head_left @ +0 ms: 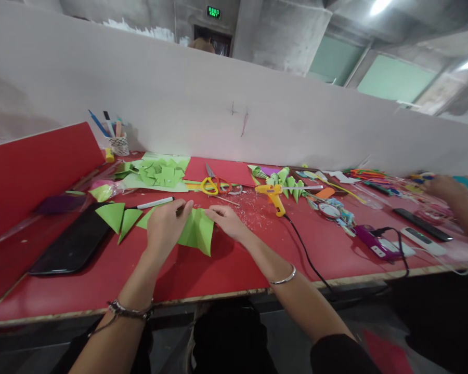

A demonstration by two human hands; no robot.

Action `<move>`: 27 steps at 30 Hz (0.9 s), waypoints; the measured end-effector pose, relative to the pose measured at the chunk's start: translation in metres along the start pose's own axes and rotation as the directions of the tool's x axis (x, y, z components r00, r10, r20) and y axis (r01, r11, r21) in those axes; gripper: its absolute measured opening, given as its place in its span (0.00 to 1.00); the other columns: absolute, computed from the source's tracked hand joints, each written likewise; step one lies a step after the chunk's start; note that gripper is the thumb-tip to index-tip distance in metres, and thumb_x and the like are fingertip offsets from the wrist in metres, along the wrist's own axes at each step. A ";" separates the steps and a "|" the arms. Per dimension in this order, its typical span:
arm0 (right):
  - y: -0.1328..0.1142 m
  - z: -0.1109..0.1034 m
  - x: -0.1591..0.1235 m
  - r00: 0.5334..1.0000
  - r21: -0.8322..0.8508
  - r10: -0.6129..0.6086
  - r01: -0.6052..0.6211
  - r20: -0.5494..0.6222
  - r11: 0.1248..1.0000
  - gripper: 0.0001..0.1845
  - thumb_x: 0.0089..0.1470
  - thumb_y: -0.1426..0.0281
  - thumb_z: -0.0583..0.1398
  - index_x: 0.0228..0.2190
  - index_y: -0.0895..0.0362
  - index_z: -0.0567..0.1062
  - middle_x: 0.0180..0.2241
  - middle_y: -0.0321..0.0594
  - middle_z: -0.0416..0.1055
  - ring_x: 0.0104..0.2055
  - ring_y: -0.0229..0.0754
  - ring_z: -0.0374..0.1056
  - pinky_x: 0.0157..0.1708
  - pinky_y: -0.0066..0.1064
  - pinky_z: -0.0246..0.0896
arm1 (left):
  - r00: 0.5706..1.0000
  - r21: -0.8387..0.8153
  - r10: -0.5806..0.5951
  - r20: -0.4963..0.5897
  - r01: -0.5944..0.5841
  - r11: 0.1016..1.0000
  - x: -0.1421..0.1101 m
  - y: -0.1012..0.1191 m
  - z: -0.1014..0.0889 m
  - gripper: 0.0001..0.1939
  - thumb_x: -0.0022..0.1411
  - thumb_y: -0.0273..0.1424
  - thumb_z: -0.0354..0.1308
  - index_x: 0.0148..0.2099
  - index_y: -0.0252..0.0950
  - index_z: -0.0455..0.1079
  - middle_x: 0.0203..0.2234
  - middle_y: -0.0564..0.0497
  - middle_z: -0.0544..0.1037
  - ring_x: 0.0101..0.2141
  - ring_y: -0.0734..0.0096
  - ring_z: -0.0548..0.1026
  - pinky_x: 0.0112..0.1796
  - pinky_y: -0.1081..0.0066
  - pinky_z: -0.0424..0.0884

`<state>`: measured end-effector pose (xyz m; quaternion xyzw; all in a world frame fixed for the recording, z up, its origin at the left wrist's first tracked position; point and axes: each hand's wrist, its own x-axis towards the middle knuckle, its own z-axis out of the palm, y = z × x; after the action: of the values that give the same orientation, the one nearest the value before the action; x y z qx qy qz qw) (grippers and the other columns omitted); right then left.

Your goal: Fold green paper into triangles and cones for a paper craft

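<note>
My left hand [166, 224] and my right hand [226, 220] both pinch a folded green paper piece [198, 232] held just above the red table [218, 270]. The fingers of each hand are closed on the paper's upper edges. Two folded green paper triangles [119, 217] lie on the table to the left of my left hand. A white marker [155, 202] lies just behind them.
A black tablet [72, 244] lies at the left. Behind are green paper cutouts [159, 171], yellow-handled scissors [214, 184], a yellow glue gun [273, 196] with its black cord, and a pen cup [119, 143]. Another person's hand [446, 188] reaches in at the right among craft items.
</note>
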<state>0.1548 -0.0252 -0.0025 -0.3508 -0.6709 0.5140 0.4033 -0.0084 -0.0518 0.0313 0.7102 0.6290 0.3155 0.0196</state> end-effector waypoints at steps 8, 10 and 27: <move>0.000 0.004 0.000 0.994 0.048 -0.004 -0.001 0.108 0.999 0.18 0.44 0.56 0.58 0.32 0.57 0.70 0.29 0.36 0.67 0.32 0.37 0.62 0.34 0.29 0.57 | 0.999 0.097 -0.033 -0.021 0.035 0.995 -0.002 0.000 -0.001 0.20 0.61 0.43 0.40 0.27 0.37 0.66 0.18 0.51 0.68 0.20 0.71 0.62 0.21 0.74 0.47; 0.004 0.003 0.001 1.000 -0.018 0.006 -0.005 0.030 1.000 0.16 0.46 0.57 0.57 0.29 0.58 0.71 0.27 0.36 0.67 0.30 0.37 0.62 0.32 0.28 0.57 | 0.999 0.079 -0.040 -0.004 0.041 0.996 -0.001 -0.002 -0.003 0.20 0.60 0.43 0.41 0.29 0.37 0.67 0.19 0.51 0.70 0.21 0.70 0.64 0.22 0.74 0.48; 0.015 -0.007 0.007 0.986 -0.068 0.049 -0.061 -0.157 0.996 0.17 0.48 0.56 0.55 0.23 0.58 0.71 0.20 0.34 0.64 0.25 0.36 0.59 0.25 0.26 0.53 | 0.955 -0.170 0.173 0.239 -0.135 0.976 0.008 -0.021 -0.009 0.15 0.59 0.40 0.43 0.24 0.37 0.55 0.16 0.57 0.58 0.19 0.75 0.57 0.23 0.74 0.50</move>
<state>0.1595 -0.0129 -0.0145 -0.4223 -0.6457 0.4716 0.4270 -0.0316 -0.0438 0.0330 0.7881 0.5381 0.2699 0.1287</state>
